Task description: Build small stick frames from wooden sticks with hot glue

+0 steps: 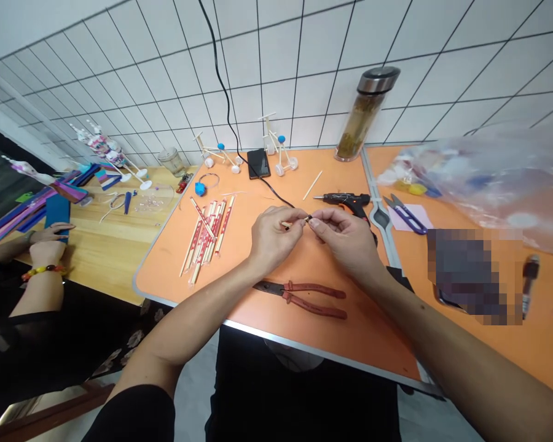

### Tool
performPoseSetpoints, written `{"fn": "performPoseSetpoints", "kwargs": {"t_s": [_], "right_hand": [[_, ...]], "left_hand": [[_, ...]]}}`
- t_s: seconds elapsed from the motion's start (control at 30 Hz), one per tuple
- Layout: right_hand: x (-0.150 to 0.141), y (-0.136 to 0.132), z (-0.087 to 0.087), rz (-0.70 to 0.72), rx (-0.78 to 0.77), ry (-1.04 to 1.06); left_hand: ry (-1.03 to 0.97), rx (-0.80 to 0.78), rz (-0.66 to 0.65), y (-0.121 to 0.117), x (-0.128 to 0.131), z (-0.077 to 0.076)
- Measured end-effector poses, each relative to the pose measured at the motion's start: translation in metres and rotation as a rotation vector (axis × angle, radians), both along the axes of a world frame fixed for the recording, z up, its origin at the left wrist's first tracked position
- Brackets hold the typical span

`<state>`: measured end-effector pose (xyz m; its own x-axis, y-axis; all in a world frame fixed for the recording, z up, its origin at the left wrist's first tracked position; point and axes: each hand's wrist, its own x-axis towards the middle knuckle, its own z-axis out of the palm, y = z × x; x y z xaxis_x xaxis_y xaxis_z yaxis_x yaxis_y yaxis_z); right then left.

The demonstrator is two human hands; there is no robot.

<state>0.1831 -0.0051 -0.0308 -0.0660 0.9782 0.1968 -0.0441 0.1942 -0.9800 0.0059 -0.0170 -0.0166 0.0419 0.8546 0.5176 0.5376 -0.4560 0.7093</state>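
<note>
Over the orange table, my left hand [276, 236] is closed in a pinch, with the pale end of what looks like a short wooden stick [286, 226] showing between its fingers. My right hand [343, 236] meets it fingertip to fingertip, also pinching. Between the two sets of fingertips is a small dark piece [308, 218], too small to name. Red-handled pliers [304, 294] lie below my hands, near the table's front edge. A black glue gun [345, 199] rests just behind my right hand. Left of my left hand are several chopsticks in red-printed wrappers [207, 236].
Two stick models with white wheels [279, 153] stand at the back, beside a phone [258, 164]. A tall tea bottle [366, 113] is by the wall. Scissors [405, 215] and a plastic bag [502, 178] lie right. A co-worker's hand [50, 233] rests on the left table.
</note>
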Motion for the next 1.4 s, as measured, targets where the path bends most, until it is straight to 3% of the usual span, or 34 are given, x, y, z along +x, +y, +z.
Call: {"fn": "performPoseSetpoints", "kwargs": {"t_s": [1.17, 1.4], "right_hand": [[-0.0036, -0.0012, 0.004, 0.049, 0.022, 0.067], [-0.0036, -0.0008, 0.0047, 0.051, 0.02, 0.062]], "left_hand": [[-0.015, 0.019, 0.018, -0.0029, 0.0001, 0.0032], [-0.188, -0.072, -0.03, -0.0018, 0.0014, 0.0038]]}}
